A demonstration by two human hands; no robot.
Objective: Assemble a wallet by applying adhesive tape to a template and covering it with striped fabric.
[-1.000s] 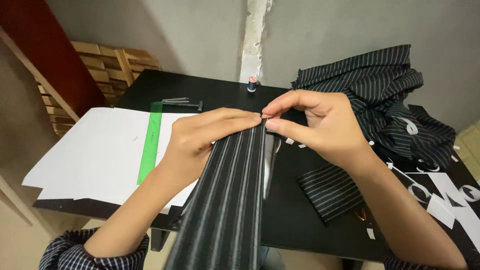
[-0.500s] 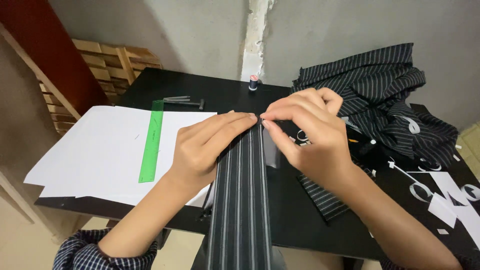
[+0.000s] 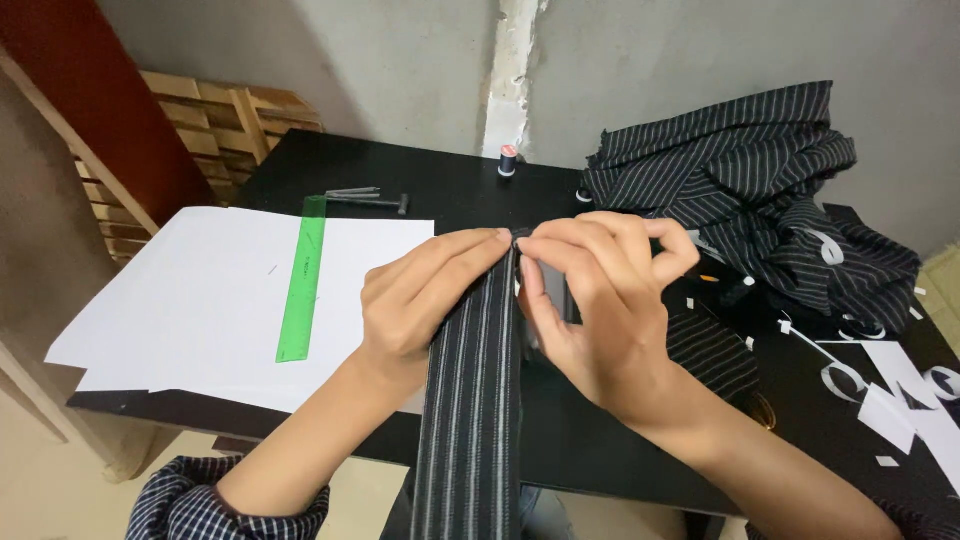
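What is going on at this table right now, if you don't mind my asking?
A person is working a long strip of black striped fabric that runs from the black table toward them. The left hand lies flat along the strip, while the right hand pinches its far end. A green ruler rests on white paper to the left; a heap of matching striped cloth and a thread spool sit behind.

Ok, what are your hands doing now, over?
Left hand flat on striped cloth strip. Right hand pinching its top end. Green ruler off to the side, nothing in the way.
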